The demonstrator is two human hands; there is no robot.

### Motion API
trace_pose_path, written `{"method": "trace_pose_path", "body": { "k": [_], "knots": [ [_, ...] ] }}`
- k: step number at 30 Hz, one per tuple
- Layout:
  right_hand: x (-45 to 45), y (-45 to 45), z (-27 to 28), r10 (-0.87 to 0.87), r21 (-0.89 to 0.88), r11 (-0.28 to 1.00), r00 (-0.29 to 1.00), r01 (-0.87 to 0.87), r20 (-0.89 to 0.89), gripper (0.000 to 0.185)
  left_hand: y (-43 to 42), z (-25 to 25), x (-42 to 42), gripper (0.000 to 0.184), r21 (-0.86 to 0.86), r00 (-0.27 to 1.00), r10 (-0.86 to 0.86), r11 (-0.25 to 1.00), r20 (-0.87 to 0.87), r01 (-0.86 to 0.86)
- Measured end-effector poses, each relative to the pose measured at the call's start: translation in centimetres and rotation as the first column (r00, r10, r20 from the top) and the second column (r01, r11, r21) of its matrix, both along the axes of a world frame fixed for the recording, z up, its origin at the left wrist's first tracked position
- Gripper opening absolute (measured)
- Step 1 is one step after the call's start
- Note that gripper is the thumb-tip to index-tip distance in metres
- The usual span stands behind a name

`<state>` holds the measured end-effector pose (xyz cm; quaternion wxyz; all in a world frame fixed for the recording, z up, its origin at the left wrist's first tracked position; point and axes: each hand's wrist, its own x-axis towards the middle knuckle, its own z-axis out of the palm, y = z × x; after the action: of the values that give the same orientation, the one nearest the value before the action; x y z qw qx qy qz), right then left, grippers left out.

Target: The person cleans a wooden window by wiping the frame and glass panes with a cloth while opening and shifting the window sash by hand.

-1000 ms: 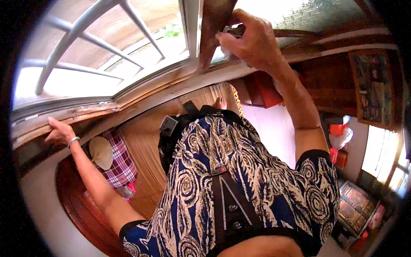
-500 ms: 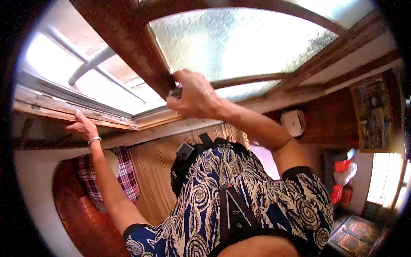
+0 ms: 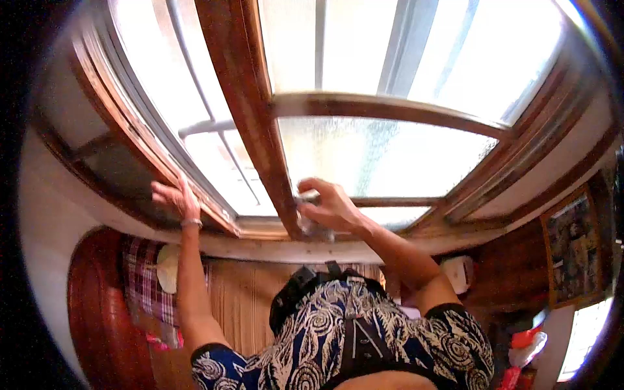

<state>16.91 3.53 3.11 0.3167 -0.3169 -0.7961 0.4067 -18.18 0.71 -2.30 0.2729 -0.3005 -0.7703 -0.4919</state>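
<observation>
My left hand (image 3: 179,200) lies against the wooden window frame (image 3: 140,140) on the left, its fingers stretched out and apart. My right hand (image 3: 333,207) is at the lower part of the wooden sash upright (image 3: 250,110), fingers curled. A greyish, blurred thing (image 3: 317,229) shows at and below these fingers; its kind I cannot make out. Right of the upright sit the frosted lower pane (image 3: 383,153) and a brighter upper pane (image 3: 351,45). Left of it is a gap with grey bars (image 3: 209,127) outside.
Below the window stand a red-brown rounded seat (image 3: 97,312), a plaid cloth (image 3: 140,273) with a pale round thing on it, and a ribbed wooden surface (image 3: 240,299). A black pouch (image 3: 302,283) hangs at my waist. On the right are a framed picture (image 3: 572,244) and a white device (image 3: 458,273).
My view has tilted up, showing more of the window. The right hand has moved down along the sash upright. My left hand remains at the frame, its fingers now pointing more upward.
</observation>
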Motion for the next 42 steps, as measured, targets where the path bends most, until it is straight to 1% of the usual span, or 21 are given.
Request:
{"method": "trace_pose_path", "body": {
  "k": [1, 3, 4, 7, 11, 13, 15, 17, 18, 23, 24, 25, 26, 27, 28, 29, 31, 35, 38, 40, 42],
  "knots": [
    [1.4, 0.1, 0.1, -0.004, -0.064, 0.998, 0.999, 0.006, 0.033, 0.031, -0.3, 0.7, 1.6, 0.072, 0.191, 0.997, -0.043, 0.980, -0.067, 0.055],
    [4.0, -0.7, 2.2, -0.052, -0.258, 0.965, 0.998, 0.045, -0.019, 0.019, -1.2, 2.0, 5.1, 0.072, 0.279, 0.980, -0.198, 0.941, -0.010, 0.193],
    [5.2, -0.7, 3.1, -0.046, -0.104, 0.994, 0.997, 0.040, -0.055, 0.018, -1.7, 2.1, 6.4, 0.073, 0.261, 0.921, -0.388, 0.892, 0.027, 0.369],
    [8.8, -1.2, 7.3, -0.021, -0.135, 0.991, 0.942, -0.025, -0.334, 0.023, -1.4, 5.2, 11.1, 0.070, 0.155, 0.802, -0.552, 0.793, -0.227, 0.589],
    [13.8, -2.6, 14.9, -0.117, 0.230, 0.906, 0.733, 0.355, -0.670, 0.030, 0.3, 8.3, 15.1, 0.069, 0.175, 0.546, -0.803, 0.518, -0.237, 0.837],
    [16.8, -1.1, 17.7, -0.320, 0.310, 0.481, 0.494, 0.820, -0.808, 0.025, 0.9, 8.8, 16.4, 0.068, 0.178, 0.498, -0.851, 0.471, -0.165, 0.864],
    [19.8, 0.2, 20.7, -0.316, 0.455, 0.200, 0.497, 0.868, -0.809, 0.022, 1.0, 10.1, 18.0, 0.076, 0.197, 0.411, -0.912, 0.400, -0.015, 0.895],
    [21.3, 2.1, 22.0, -0.487, 0.477, -0.010, 0.413, 0.879, -0.770, 0.021, 1.3, 9.9, 19.0, 0.061, 0.400, 0.281, -0.954, 0.298, 0.103, 0.866],
    [22.0, 2.7, 22.2, -0.644, 0.600, -0.343, 0.284, 0.723, -0.710, 0.024, 1.8, 9.5, 18.9, 0.056, 0.454, 0.242, -0.964, 0.266, 0.111, 0.850],
    [20.5, 3.8, 19.6, -0.638, 0.529, -0.346, 0.219, 0.775, -0.738, 0.021, 2.0, 9.2, 19.4, 0.044, 0.520, 0.255, -0.967, 0.222, 0.009, 0.825],
    [18.7, 4.5, 19.5, -0.502, 0.571, -0.514, 0.314, 0.641, -0.806, 0.018, 2.1, 9.2, 19.5, 0.044, 0.528, 0.270, -0.963, 0.233, 0.009, 0.817],
    [15.7, 4.6, 19.2, -0.353, 0.512, -0.243, 0.416, 0.824, -0.838, 0.014, 2.0, 9.3, 19.7, 0.044, 0.527, 0.269, -0.963, 0.235, 0.011, 0.817],
    [14.3, 5.1, 18.6, -0.325, 0.613, -0.463, 0.521, 0.641, -0.790, 0.012, 1.9, 9.2, 19.9, 0.044, 0.538, 0.275, -0.961, 0.240, 0.015, 0.808],
    [11.7, 4.6, 18.3, -0.244, 0.695, -0.207, 0.652, 0.689, -0.718, 0.014, 1.8, 9.3, 20.0, 0.044, 0.551, 0.283, -0.959, 0.246, 0.019, 0.798],
    [9.3, 4.1, 17.4, -0.424, 0.751, -0.163, 0.642, 0.640, -0.639, 0.015, 1.9, 9.2, 20.0, 0.044, 0.552, 0.288, -0.957, 0.251, 0.021, 0.795],
    [7.3, 4.5, 17.2, -0.262, 0.820, -0.129, 0.778, 0.557, -0.570, 0.016, 2.0, 9.0, 20.0, 0.044, 0.556, 0.287, -0.958, 0.249, 0.019, 0.793],
    [3.3, 2.5, 19.0, -0.312, 0.925, 0.306, 0.942, 0.224, -0.125, 0.016, 1.9, 8.7, 20.2, 0.044, 0.560, 0.286, -0.958, 0.251, 0.026, 0.789],
    [-1.2, 2.6, 21.3, -0.136, 0.974, -0.063, 0.965, 0.219, -0.225, 0.014, 1.8, 9.3, 20.7, 0.041, 0.514, 0.399, -0.917, 0.354, 0.026, 0.781],
    [1.8, 3.1, 23.9, -0.296, 0.924, -0.158, 0.876, 0.348, -0.381, 0.017, 1.7, 9.9, 21.3, 0.038, 0.518, 0.447, -0.894, 0.369, -0.029, 0.772],
    [6.1, 5.0, 25.2, -0.551, 0.835, -0.393, 0.628, 0.386, -0.550, 0.027, 1.8, 9.8, 21.2, 0.037, 0.521, 0.462, -0.886, 0.376, -0.039, 0.766],
    [12.4, 4.8, 27.0, -0.509, 0.759, -0.485, 0.565, 0.434, -0.649, 0.030, 1.6, 9.9, 21.1, 0.037, 0.526, 0.452, -0.891, 0.374, -0.024, 0.764]
  ]
}}
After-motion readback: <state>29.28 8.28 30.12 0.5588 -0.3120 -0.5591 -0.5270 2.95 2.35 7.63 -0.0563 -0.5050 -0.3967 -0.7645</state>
